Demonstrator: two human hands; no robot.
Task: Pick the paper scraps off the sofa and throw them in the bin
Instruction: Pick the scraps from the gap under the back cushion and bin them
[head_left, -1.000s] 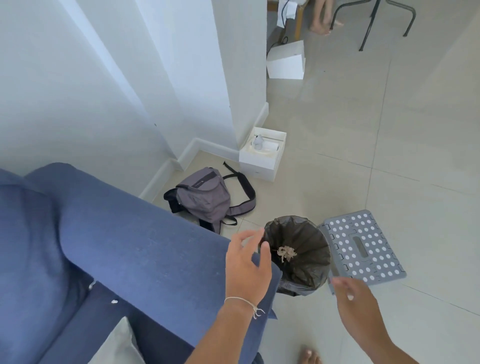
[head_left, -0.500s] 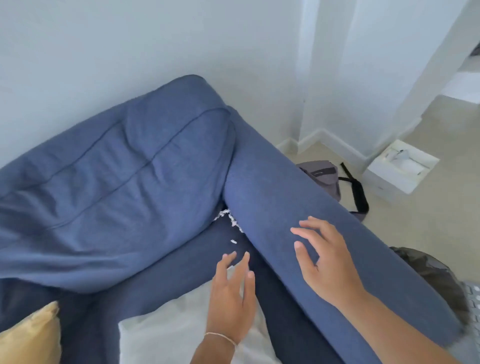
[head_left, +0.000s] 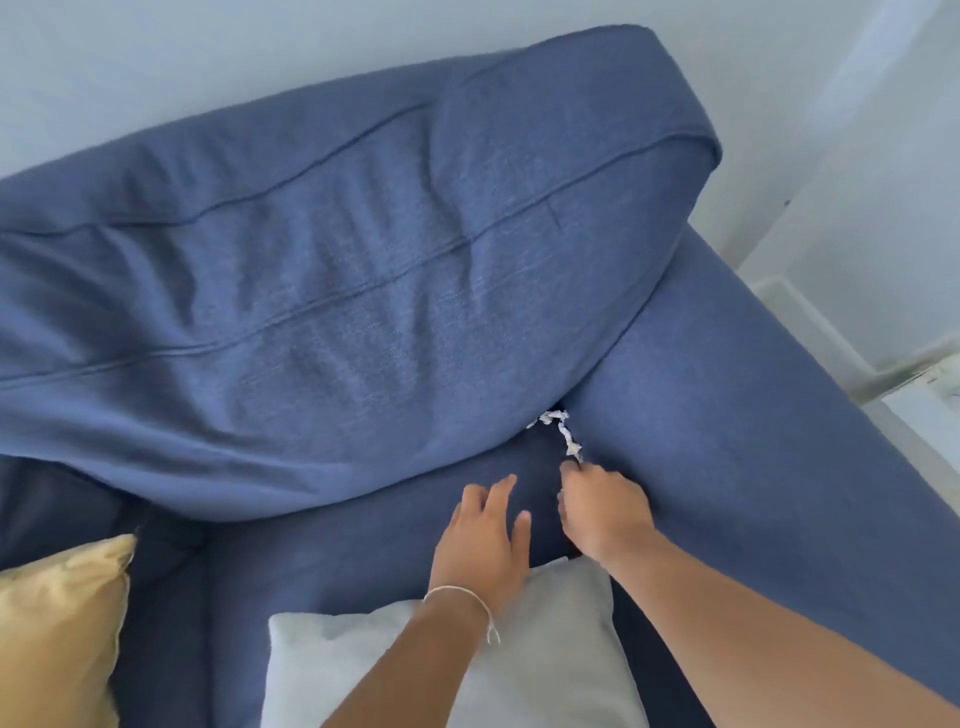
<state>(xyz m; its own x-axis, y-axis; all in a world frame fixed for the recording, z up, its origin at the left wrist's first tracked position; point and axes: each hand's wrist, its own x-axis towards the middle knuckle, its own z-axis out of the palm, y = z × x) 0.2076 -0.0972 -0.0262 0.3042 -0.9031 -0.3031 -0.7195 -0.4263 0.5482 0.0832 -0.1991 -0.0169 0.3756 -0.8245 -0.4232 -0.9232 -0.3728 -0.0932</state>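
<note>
While both hands work the corner of the sofa (head_left: 363, 291), the job looks only partly done, by my read.

Scraps: white paper scraps (head_left: 563, 431) sit in the crease where back cushion (head_left: 311, 270) meets armrest (head_left: 753, 415), approx 1 o'clock from the right hand. A small clump at the top of the crease, then a thin trail running down toward the fingers.

Right hand: right hand (head_left: 605, 506) is curled, knuckles up, fingertips at the low end of the trail. Looks like thumb & forefinger are closing on the bottom scrap, but the hand hides the pinch itself, so can't tell if paper is actually gripped.

Left hand: left hand (head_left: 485, 535) lies flat & spread on the seat, at 9 o'clock from the right hand, just beside it. Nothing in it. Thin string bracelet on the wrist.

Bin: not in shot, so can't say what's already in it.

Done so far: can't say from this view; no scrap is visibly off the sofa.

Left to do: grab the trail + clump, prob. more than one pick as the bits are tiny & loose; then carry to bin.

Other stuff: grey pillow (head_left: 519, 649) under the forearms at 6 o'clock; yellow pillow (head_left: 57, 623) at 8 o'clock. No scraps visible on either.

Risk: bits could slip deeper into the crease if pushed.
</note>
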